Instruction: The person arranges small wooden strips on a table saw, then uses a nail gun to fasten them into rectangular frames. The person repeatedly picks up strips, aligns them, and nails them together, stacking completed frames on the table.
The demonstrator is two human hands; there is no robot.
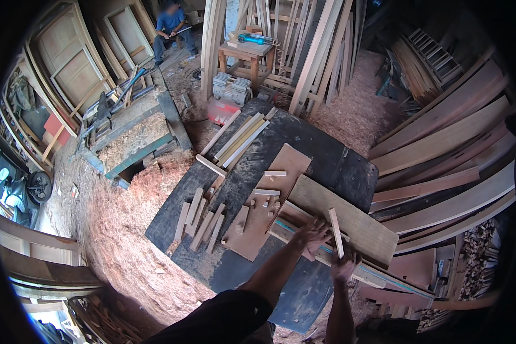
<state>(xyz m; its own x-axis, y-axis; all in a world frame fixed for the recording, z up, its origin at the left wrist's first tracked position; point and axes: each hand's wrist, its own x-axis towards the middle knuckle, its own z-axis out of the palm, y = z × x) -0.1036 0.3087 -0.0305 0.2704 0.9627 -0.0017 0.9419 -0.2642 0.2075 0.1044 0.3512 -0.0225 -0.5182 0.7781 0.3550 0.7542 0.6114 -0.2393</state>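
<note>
My right hand [344, 267] is closed on the lower end of a short, pale wooden strip [336, 232], which stands tilted upward. To its left, my left hand [314, 236] lies on a long wooden rail with a blue-green stripe [384, 277], fingers stretched toward the strip. Whatever lies under its palm is hidden. A wide wooden board [343, 217] rests along the far side of the rail. Left of my hands, a flat brown panel [292, 163] carries several small wooden blocks and offcuts [267, 192].
The dark worktable [321, 143] holds several short sticks [203, 223] and longer strips [243, 140]. Sawdust covers the floor [126, 241]. Planks [447, 140] are stacked at right. A saw table [137, 143] stands far left; a person [172, 26] sits beyond it.
</note>
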